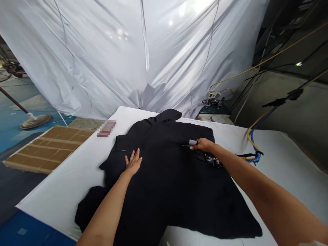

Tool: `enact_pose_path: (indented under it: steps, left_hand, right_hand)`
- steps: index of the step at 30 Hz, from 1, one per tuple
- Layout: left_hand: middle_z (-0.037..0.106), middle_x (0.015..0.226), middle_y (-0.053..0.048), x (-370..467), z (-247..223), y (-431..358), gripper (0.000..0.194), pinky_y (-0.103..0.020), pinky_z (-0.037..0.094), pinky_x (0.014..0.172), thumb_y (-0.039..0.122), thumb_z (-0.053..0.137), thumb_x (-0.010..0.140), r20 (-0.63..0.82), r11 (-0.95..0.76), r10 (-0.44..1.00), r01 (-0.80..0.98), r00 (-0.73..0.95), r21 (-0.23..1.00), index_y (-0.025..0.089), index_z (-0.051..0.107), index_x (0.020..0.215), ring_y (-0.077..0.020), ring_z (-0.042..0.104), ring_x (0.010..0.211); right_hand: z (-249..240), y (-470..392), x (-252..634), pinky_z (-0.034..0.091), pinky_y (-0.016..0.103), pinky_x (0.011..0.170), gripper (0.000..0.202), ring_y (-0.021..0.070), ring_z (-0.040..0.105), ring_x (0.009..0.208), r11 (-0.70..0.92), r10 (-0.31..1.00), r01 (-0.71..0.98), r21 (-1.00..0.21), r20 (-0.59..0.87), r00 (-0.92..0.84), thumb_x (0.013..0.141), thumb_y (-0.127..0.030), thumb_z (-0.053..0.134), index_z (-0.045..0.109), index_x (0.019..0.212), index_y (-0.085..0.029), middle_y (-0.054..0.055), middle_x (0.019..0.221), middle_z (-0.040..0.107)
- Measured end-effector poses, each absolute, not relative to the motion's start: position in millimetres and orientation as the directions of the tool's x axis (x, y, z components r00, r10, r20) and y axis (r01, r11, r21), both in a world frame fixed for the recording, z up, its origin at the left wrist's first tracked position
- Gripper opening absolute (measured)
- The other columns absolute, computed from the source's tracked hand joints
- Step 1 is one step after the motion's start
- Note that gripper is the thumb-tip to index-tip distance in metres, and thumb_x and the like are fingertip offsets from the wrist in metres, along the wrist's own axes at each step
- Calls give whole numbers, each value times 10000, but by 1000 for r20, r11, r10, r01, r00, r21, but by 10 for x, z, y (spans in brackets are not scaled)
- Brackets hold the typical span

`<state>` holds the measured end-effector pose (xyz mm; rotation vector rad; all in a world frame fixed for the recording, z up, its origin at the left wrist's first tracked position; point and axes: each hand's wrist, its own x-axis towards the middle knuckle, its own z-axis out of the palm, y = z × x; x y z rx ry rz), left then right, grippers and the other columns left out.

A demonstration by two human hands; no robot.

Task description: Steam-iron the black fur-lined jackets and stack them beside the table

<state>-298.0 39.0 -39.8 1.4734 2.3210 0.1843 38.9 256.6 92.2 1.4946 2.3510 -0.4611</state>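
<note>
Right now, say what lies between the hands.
The head view shows black fabric between the left hand and right hand, whose grey item points inward.

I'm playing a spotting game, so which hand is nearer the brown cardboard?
The left hand. It lies on the black cloth, with the cardboard to its left, past the table edge. The right hand is farther, across the cloth, gripping a grey-ended handle.

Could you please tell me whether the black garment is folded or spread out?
Mostly spread out: the black garment lies broad and flat across the white table, though rumpled at its far edge.
</note>
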Motion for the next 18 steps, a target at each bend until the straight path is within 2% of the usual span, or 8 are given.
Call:
enact_pose_path:
  steps: [6,14,16,18]
  left_hand:
    - [39,1476,24,-2943,-418,403,564,-605,28,1026,407,166,872,-245,433,889,883,-386,183,261,64,1407,-215,-27,1352]
    - [38,1479,20,-2900,-388,379,573,-604,43,1026,406,161,866,-252,435,885,887,-390,154,243,77,1408,-227,-14,1353]
    - [72,1480,8,-2885,-364,381,569,-601,59,1025,396,176,865,-242,439,885,886,-398,149,243,98,1407,-231,6,1353]
    - [173,1467,-21,-2881,-296,414,550,-595,106,1018,393,202,863,-220,443,886,886,-408,141,251,179,1393,-249,91,1343]
  right_hand:
    - [1031,2338,387,409,245,626,605,215,607,797,511,694,825,-241,-451,-561,554,-714,553,667,876,-216,47,832,662]
    - [1013,2004,815,405,272,578,500,234,609,732,616,567,774,-146,-599,-565,493,-621,657,678,791,-220,37,740,651]
    - [1046,1983,1007,410,287,582,480,250,607,736,608,577,785,-119,-613,-540,504,-605,662,674,775,-208,53,755,649]
    - [1087,1982,1114,419,306,595,491,268,604,756,573,622,813,-104,-590,-515,537,-611,643,664,796,-195,76,796,648]
